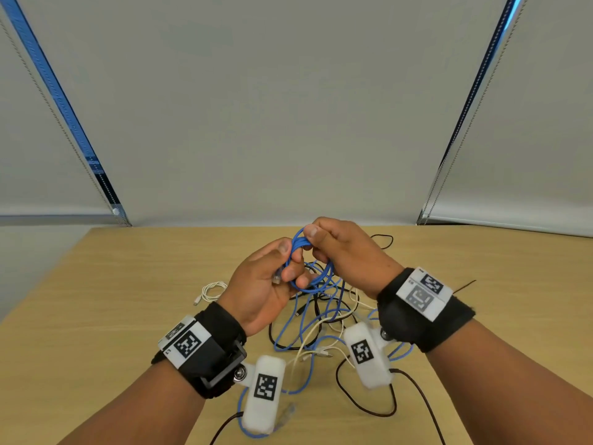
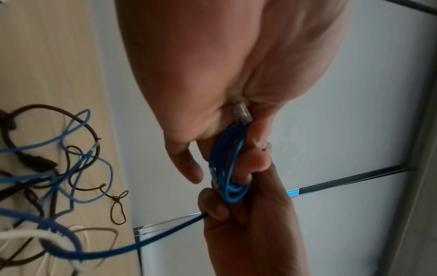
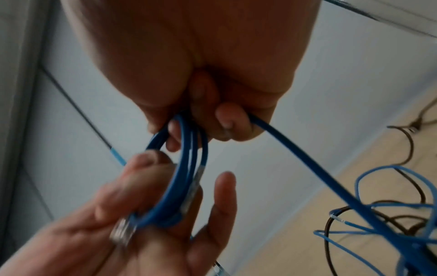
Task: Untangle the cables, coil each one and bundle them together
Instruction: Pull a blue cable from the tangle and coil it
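Note:
A dark blue cable (image 1: 313, 277) is partly wound into a small coil (image 2: 228, 164) held above the table between both hands. My left hand (image 1: 272, 281) grips the coil's lower side (image 3: 172, 188), its clear plug (image 3: 123, 230) lying against the palm. My right hand (image 1: 333, 242) pinches the coil's top and also holds the free run of the cable (image 3: 307, 164), which leads down into the tangle (image 1: 321, 322) of blue, black and cream cables on the table.
The wooden table (image 1: 128, 284) carries a small white cable (image 1: 210, 290) left of the tangle, black cable loops (image 1: 382, 240) behind my right hand and another blue plug (image 1: 287, 412) near the front edge. A grey wall stands behind.

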Demonstrator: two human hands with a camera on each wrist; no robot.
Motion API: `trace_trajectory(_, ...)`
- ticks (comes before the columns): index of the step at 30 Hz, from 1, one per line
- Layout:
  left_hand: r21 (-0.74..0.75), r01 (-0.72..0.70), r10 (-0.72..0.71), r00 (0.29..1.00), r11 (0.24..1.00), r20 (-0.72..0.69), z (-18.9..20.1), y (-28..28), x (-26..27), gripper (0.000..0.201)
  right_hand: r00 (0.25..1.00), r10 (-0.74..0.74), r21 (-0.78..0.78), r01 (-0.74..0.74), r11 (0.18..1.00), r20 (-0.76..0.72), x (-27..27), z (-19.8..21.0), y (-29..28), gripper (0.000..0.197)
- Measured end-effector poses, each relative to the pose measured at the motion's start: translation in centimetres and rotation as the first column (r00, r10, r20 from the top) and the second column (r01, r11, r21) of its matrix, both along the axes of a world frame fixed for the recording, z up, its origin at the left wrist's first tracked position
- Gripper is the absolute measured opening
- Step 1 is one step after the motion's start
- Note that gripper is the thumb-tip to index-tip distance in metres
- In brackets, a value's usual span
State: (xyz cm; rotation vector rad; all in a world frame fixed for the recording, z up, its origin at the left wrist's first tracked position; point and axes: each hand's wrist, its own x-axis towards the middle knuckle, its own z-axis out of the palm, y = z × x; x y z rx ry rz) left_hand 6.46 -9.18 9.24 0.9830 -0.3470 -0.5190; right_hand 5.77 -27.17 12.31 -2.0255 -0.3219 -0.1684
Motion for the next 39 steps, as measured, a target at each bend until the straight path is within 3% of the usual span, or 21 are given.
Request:
trace_trajectory(6,-0.190,-0.016,0.004,0.998,0.982,-0.060,1.1,0.4,0.3,0.032,0.987,0.055,0.338,0.000,0.941,-0.152,0.9,-1.3,-3.1,0.012)
trace_trajectory(10,-0.349,-0.101,0.088,0.995,0.932,-0.053,3.0,0.3,1.1,0.036,0.951,0.121,0.248,-0.050,0.968,-0.284,-0.4,-4.2,-2.8,0.021)
trace_trajectory(12,-0.333,-0.185,0.188,0.982,0.925,-0.023,3.9,0.0,1.8,0.033,0.916,0.192,0.211,-0.122,0.970,-0.353,-1.4,-5.1,-1.8,0.022)
trace_trajectory(14,-0.185,-0.330,0.353,0.928,0.926,0.115,4.0,-0.3,2.5,0.030,0.895,0.241,0.154,-0.196,0.968,-0.376,-2.3,-5.3,-0.8,0.017)
trace_trajectory(16,0.108,-0.496,0.417,0.813,0.862,0.405,3.4,-0.4,2.8,0.027,0.908,0.236,0.057,-0.231,0.971,-0.346,-2.9,-4.8,-0.6,0.016)
trace_trajectory(18,0.362,-0.566,0.239,0.726,0.740,0.645,2.2,-0.5,3.0,0.026,0.954,0.158,-0.066,-0.181,0.981,-0.256,-3.1,-3.4,-1.1,0.015)
trace_trajectory(21,0.539,-0.539,-0.007,0.703,0.647,0.711,0.8,-0.8,2.7,0.027,0.997,0.017,-0.174,-0.030,0.984,-0.074,-2.4,-1.3,-2.3,0.016)
trace_trajectory(23,0.569,-0.444,-0.063,0.749,0.692,0.660,0.3,-1.2,2.1,0.030,0.998,-0.047,-0.175,0.052,0.983,0.031,-1.8,-0.4,-2.6,0.013)
trace_trajectory(26,0.482,-0.210,-0.057,0.874,0.851,0.482,0.2,-1.7,1.5,0.037,0.990,-0.118,-0.059,0.122,0.991,0.074,-1.1,-0.1,-2.6,0.010)
trace_trajectory(30,0.261,-0.006,-0.061,0.967,0.965,0.246,0.7,-1.6,1.3,0.038,0.999,-0.043,-0.047,0.044,0.998,0.033,-1.0,-0.5,-2.1,0.019)
trace_trajectory(32,0.170,0.009,-0.039,0.985,0.985,0.170,1.0,-1.6,1.3,0.038,0.998,-0.017,-0.091,0.023,0.996,0.062,-1.1,-0.3,-1.8,0.019)
trace_trajectory(36,0.117,-0.096,0.086,0.992,0.988,0.090,1.0,-2.0,1.2,0.032,0.988,-0.090,-0.177,0.112,0.978,0.127,-0.5,0.1,-1.4,0.024)
trace_trajectory(39,0.058,-0.150,0.149,0.989,0.987,0.015,1.1,-2.1,1.4,0.031,0.996,-0.036,-0.153,0.048,0.987,0.084,-0.2,-0.1,-1.1,0.017)
